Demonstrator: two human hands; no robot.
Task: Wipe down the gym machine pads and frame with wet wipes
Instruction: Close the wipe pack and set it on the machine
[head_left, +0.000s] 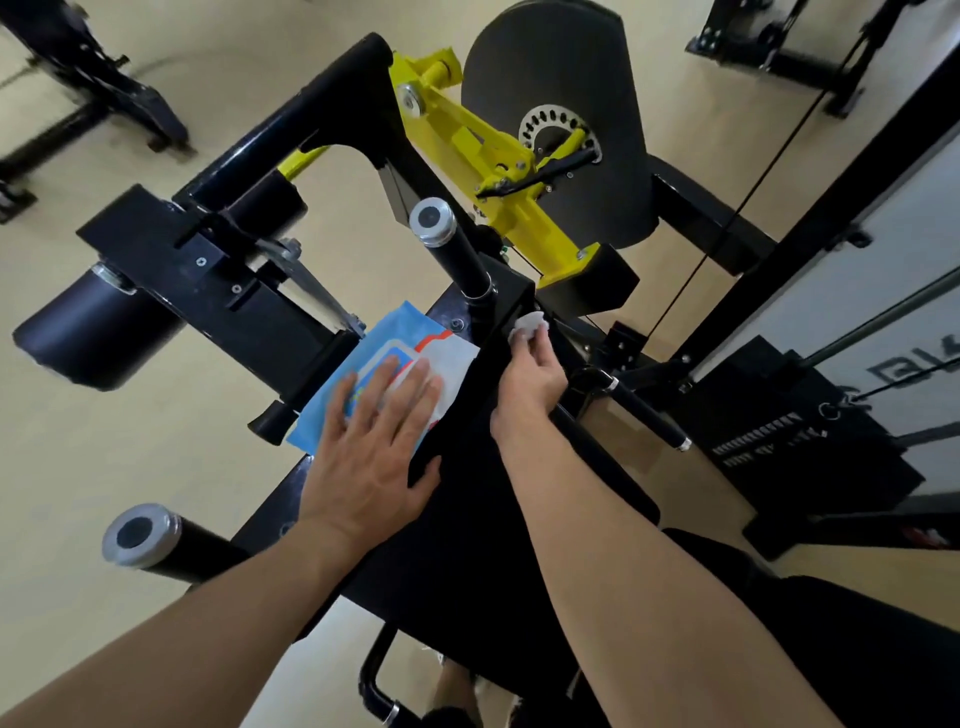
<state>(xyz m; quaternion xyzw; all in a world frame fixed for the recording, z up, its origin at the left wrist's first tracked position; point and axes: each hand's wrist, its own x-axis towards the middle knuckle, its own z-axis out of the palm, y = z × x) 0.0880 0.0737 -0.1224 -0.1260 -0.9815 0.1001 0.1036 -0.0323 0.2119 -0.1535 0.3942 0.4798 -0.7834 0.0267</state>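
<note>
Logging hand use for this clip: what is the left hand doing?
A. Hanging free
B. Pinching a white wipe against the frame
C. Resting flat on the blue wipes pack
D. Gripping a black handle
C: the left hand lies with straight fingers on the wipes pack, while the right hand pinches the white wipe.

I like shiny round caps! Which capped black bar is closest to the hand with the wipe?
The upright bar just above the right hand; the other sticks out lower left.
</note>
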